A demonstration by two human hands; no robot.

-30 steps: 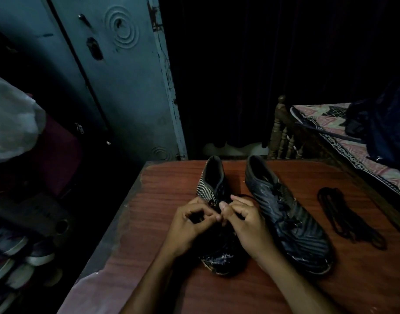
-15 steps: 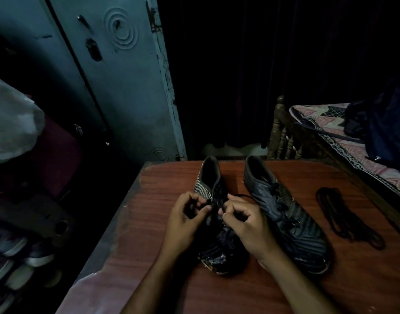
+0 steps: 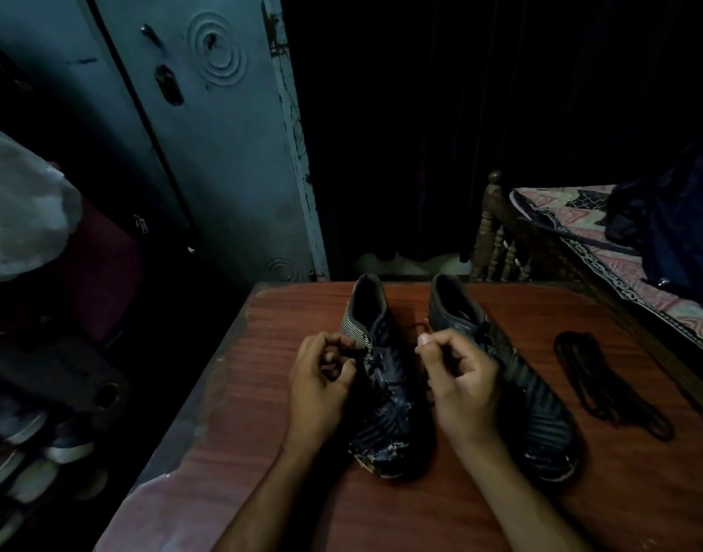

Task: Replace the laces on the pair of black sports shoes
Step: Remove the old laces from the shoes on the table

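Two black sports shoes stand side by side on the reddish wooden table point(image 3: 441, 511), toes toward me. The left shoe point(image 3: 385, 396) lies between my hands. My left hand point(image 3: 322, 380) pinches a black lace end at the shoe's left eyelets. My right hand point(image 3: 457, 376) pinches the other lace end, a thin strand running from its fingertips back toward the shoe. The right shoe point(image 3: 513, 376) is laced and partly hidden behind my right hand. A loose bundle of black laces point(image 3: 604, 384) lies on the table to the right.
A blue-grey metal cupboard point(image 3: 206, 153) stands behind the table at the left. Several shoes point(image 3: 27, 452) sit on a rack at the lower left. A bed with a patterned cover point(image 3: 628, 268) and a dark garment borders the table's right side.
My hands have drawn apart from the middle of the left shoe, the left hand going left and the right hand going right, each pulling a lace end outward.
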